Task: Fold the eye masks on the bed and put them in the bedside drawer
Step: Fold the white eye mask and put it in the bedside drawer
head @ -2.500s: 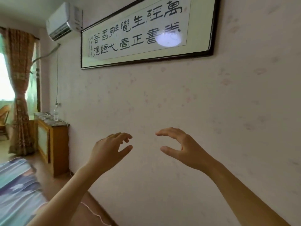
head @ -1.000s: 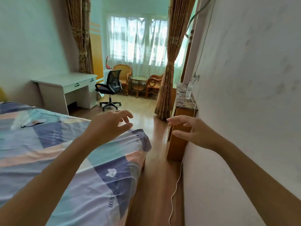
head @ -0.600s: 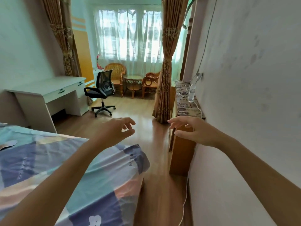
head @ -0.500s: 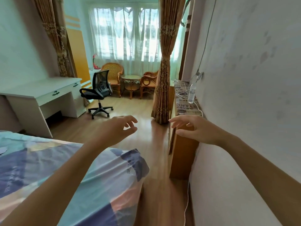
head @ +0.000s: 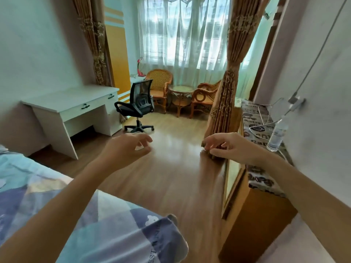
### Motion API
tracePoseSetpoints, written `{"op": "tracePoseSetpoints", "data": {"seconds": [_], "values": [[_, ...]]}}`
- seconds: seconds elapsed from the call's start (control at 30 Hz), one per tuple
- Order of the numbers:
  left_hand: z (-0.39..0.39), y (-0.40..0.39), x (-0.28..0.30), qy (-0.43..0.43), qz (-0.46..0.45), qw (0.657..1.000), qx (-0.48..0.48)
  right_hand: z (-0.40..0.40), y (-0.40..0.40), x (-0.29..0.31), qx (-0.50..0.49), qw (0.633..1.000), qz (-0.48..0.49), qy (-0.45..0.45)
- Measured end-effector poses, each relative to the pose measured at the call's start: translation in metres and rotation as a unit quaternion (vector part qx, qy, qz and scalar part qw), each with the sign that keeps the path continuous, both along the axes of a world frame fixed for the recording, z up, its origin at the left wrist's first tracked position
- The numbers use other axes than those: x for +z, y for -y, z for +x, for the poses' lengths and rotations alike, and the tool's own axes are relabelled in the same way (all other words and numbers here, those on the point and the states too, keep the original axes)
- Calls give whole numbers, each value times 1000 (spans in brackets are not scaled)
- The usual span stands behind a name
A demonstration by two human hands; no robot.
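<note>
— Blue and pink patches cover the bed [head: 106,230]; do you see any masks on it?

— No mask shows clearly; a pale scrap sits at the far left edge of the cover, and I cannot tell what it is; the rest of the bed is out of view, so the masks may be there.

— What are the hands doing?

— Both are up in the air and hold nothing; the left hand [head: 123,149] has loose, curled fingers over the floor [head: 171,177]; the right hand [head: 229,147] is the same, fingers bent and apart, near the cabinet [head: 254,215] by the wall.

— Is the drawer here?

— I see no bedside drawer; the desk [head: 76,105] has drawers, but it stands well away from the bed.

— How will a mask feel?

— I think soft, thin and very light; it should flop and bend with no push; the strap may dangle and snag.

— Where to grab it?

— My guess is pinch the two ends, bring them together, tuck the strap in; then hold the fold shut so it does not spring open.
</note>
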State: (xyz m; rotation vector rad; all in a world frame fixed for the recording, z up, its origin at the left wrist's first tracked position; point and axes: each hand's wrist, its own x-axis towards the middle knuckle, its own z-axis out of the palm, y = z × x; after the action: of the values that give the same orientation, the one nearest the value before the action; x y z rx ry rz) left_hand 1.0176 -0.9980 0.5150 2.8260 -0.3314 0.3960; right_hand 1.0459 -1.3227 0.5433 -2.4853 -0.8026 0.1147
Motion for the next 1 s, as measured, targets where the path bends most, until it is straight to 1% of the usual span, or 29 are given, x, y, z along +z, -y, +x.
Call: {"op": "tracePoseSetpoints", "data": {"seconds": [0.1,0.17,0.23,0.33,0.43,0.63,0.8,0.9,1.0], "values": [[59,-32,10,-14,-38,998,50,77,-20,3,30,999,8,7],[96,-52,10,-7,-61,994,85,125,-37,2,57,998,3,17],[140,-68,4,6,-74,992,100,177,-55,0,73,997,4,23],[202,-79,-3,-8,-96,989,112,244,-78,-1,92,996,-5,22],[256,-84,-1,-14,-98,987,123,306,-94,8,111,993,-12,27],[338,-99,2,11,-99,983,156,415,-127,27,151,987,-5,47],[406,-106,-7,27,-99,977,185,507,-164,27,207,977,-5,59],[448,-117,-5,29,-116,968,222,563,-194,24,245,968,-8,52],[479,-140,-2,34,-106,959,259,607,-233,21,291,955,-13,56]]}}
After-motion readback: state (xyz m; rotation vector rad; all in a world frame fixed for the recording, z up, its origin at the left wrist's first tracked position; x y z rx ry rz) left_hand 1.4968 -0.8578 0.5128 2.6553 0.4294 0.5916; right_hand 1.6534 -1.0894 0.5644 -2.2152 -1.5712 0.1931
